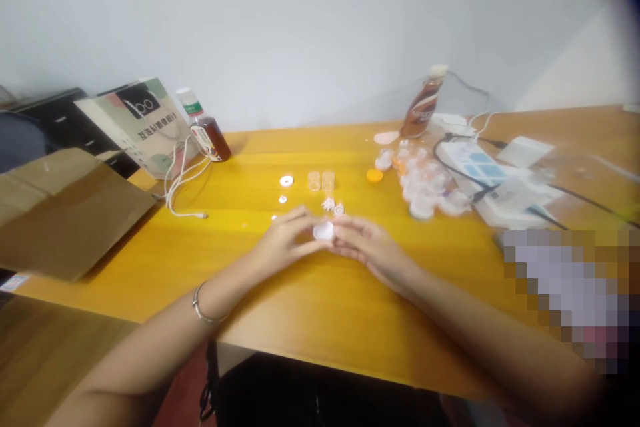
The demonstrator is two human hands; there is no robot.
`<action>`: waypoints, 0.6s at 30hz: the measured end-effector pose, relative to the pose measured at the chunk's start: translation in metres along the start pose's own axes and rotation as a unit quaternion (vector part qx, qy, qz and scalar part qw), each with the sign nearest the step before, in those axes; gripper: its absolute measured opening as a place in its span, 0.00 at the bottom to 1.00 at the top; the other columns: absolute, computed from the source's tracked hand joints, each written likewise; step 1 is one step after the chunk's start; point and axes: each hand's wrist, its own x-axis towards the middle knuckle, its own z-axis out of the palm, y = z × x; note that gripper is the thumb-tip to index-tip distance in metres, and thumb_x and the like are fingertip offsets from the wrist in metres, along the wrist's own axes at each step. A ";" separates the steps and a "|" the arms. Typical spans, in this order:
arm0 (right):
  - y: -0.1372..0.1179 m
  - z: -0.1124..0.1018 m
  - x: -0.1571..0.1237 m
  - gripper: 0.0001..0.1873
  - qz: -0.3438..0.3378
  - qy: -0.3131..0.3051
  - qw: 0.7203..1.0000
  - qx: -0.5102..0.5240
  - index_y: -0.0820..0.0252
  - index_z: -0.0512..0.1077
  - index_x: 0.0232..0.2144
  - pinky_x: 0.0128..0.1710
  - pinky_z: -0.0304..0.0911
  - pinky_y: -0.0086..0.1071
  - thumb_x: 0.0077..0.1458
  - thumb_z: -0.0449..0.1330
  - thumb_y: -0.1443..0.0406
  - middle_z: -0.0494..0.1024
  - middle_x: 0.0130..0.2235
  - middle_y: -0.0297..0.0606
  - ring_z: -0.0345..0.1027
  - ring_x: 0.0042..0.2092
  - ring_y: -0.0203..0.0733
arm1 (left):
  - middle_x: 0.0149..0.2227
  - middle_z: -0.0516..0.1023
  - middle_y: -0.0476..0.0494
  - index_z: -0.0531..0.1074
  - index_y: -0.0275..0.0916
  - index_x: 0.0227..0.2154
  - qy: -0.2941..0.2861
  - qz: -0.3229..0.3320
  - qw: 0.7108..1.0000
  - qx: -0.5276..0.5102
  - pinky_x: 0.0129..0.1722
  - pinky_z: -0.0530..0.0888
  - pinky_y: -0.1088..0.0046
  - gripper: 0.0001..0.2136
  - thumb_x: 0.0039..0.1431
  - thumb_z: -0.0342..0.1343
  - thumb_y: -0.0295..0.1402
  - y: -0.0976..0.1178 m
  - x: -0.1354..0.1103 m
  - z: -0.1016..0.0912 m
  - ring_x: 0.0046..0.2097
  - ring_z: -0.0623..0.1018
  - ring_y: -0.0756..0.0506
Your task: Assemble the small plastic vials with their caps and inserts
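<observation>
Between my two hands, just above the wooden table (250, 280), is a small round white plastic piece (323, 231). My left hand (290, 237) closes on it from the left, thumb below and fingers above. On the other side my right hand (367, 243) has its fingertips pressed against the same piece. Right behind the hands lie small white gear-like parts (329, 204). Farther back stand two clear little cylinders (321, 181). To their left are a white ring (287, 181) and a tiny white part (283, 199).
A heap of clear and white plastic parts (425, 180) lies at the right, near an orange cap (375, 176), a tilted drink bottle (424, 103) and a power strip (480, 173) with cables. Leftward are a dark bottle (210, 137), a white cable (173, 197) and a cardboard bag (65, 207).
</observation>
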 end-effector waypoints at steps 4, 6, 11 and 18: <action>-0.002 -0.003 0.002 0.10 0.023 -0.016 0.999 0.021 0.61 0.73 0.33 0.44 0.67 0.30 0.45 0.63 0.64 0.79 0.36 0.36 0.72 0.35 0.32 | 0.34 0.71 0.43 0.69 0.37 0.45 -0.004 0.022 1.000 -0.016 0.35 0.71 0.71 0.20 0.49 0.59 0.39 -0.001 0.000 0.001 0.35 0.71 0.49; -0.004 -0.005 0.003 0.09 0.029 -0.019 0.999 0.035 0.61 0.74 0.33 0.43 0.68 0.27 0.47 0.62 0.63 0.79 0.36 0.37 0.73 0.35 0.32 | 0.36 0.72 0.42 0.67 0.38 0.48 -0.010 0.024 0.999 -0.032 0.38 0.72 0.69 0.22 0.49 0.60 0.38 0.000 0.001 -0.001 0.37 0.72 0.48; -0.008 -0.010 0.005 0.08 0.046 -0.015 0.997 0.054 0.61 0.75 0.32 0.41 0.68 0.22 0.50 0.60 0.64 0.79 0.35 0.37 0.73 0.34 0.31 | 0.44 0.71 0.40 0.66 0.40 0.49 -0.009 0.029 0.999 -0.041 0.46 0.71 0.65 0.18 0.54 0.56 0.34 0.006 0.004 -0.005 0.45 0.72 0.47; -0.007 -0.009 0.006 0.10 0.060 -0.017 0.997 0.036 0.62 0.75 0.32 0.41 0.71 0.27 0.51 0.58 0.61 0.80 0.35 0.40 0.74 0.36 0.35 | 0.42 0.73 0.40 0.67 0.39 0.47 -0.013 0.073 0.997 -0.039 0.44 0.72 0.67 0.14 0.57 0.53 0.30 0.006 0.006 -0.010 0.44 0.73 0.48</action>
